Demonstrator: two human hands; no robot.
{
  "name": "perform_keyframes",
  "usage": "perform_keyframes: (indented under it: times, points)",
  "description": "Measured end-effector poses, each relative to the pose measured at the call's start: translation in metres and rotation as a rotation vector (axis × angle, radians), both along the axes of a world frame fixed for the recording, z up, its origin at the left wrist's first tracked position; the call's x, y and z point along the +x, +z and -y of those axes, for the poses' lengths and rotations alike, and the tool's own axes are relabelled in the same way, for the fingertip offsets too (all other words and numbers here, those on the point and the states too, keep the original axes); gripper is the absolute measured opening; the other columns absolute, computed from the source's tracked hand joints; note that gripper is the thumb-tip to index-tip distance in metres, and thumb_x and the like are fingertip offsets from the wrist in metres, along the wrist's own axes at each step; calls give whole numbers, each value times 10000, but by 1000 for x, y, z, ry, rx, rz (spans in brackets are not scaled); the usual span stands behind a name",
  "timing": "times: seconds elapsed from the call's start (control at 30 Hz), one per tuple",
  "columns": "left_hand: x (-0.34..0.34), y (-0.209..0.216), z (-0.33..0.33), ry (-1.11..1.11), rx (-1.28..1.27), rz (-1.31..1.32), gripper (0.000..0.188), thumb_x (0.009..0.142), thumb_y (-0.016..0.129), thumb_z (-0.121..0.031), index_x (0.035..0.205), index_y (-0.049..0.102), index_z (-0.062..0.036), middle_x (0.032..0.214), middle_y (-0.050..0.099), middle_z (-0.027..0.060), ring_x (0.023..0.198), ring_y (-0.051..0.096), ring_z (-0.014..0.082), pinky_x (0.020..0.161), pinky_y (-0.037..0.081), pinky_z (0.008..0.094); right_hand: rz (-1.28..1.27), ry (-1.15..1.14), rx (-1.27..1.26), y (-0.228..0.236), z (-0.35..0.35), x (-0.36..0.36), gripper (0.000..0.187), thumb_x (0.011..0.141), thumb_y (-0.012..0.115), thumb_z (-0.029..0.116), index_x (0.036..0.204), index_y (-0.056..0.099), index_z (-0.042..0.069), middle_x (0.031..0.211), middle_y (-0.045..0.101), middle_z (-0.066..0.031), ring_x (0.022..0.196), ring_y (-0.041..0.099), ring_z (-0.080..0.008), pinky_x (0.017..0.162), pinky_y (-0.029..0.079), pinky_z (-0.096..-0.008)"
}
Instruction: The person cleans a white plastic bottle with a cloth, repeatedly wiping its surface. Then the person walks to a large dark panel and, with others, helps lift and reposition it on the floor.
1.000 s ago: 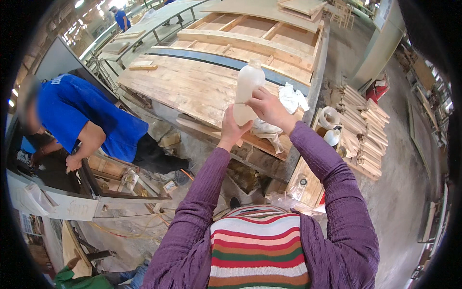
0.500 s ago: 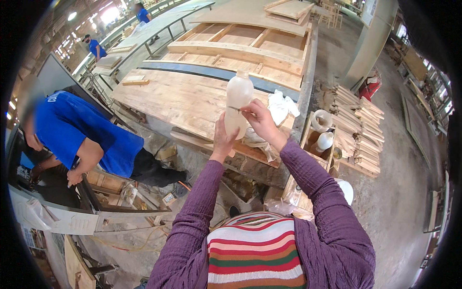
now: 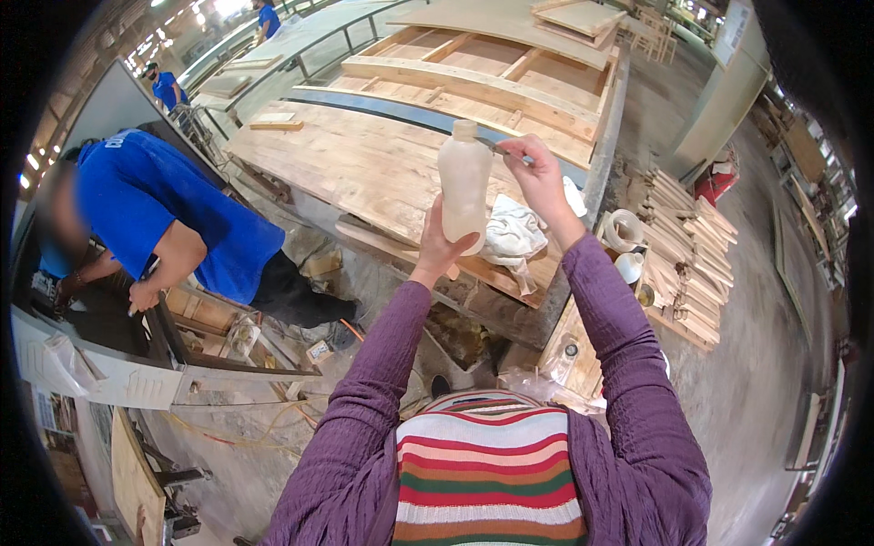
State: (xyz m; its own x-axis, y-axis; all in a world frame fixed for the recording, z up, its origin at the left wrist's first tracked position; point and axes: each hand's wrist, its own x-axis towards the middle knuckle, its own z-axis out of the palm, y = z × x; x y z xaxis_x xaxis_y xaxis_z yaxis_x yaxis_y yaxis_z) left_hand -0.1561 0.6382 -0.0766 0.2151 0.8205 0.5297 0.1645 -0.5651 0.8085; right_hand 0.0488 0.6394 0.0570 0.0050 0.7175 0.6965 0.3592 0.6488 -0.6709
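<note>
A cloudy, translucent plastic bottle [image 3: 463, 182] stands upright in my left hand [image 3: 441, 242], its neck uncapped. My fingers wrap around its lower part, above the front edge of a wooden panel [image 3: 364, 150]. Beside the bottle's shoulder, my right hand [image 3: 537, 173] pinches a thin, dark, narrow blade [image 3: 492, 146] that points toward the neck. Whether the tip touches the plastic, I cannot tell. Below my right wrist, a crumpled white cloth [image 3: 513, 229] lies on the panel's right end.
Behind the panel spreads a wooden frame [image 3: 482, 86]. A wooden box to the right holds a pale roll [image 3: 623, 231] and a white container [image 3: 629, 266]. Beyond it lie stacked wood strips [image 3: 692, 246]. A co-worker in blue [image 3: 182, 218] bends over a machine at left.
My right hand has moved up and right, bringing the blade from the bottle's middle to near its neck. My left hand now grips the bottle alone; the view has shifted slightly.
</note>
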Motion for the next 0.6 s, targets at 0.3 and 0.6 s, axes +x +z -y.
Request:
perform_keyframes:
  times: [0.3, 0.6]
  points:
    - [-3, 8, 8, 5, -31, 11, 952, 774, 833, -297, 1512, 271, -84, 1321, 549, 174, 1190, 580, 320, 964, 482, 442, 125, 101, 11, 23, -17, -19, 189, 883, 623, -29, 1037, 697, 53, 922, 605, -74, 901, 622, -216, 798, 495, -313]
    - [1, 14, 13, 107, 23, -28, 934, 769, 818, -328, 1500, 289, -86, 1280, 585, 194, 1153, 608, 354, 927, 507, 446, 313, -82, 76, 17, -3, -32, 237, 822, 635, -49, 1013, 702, 74, 965, 616, -104, 1001, 601, -311, 834, 517, -381]
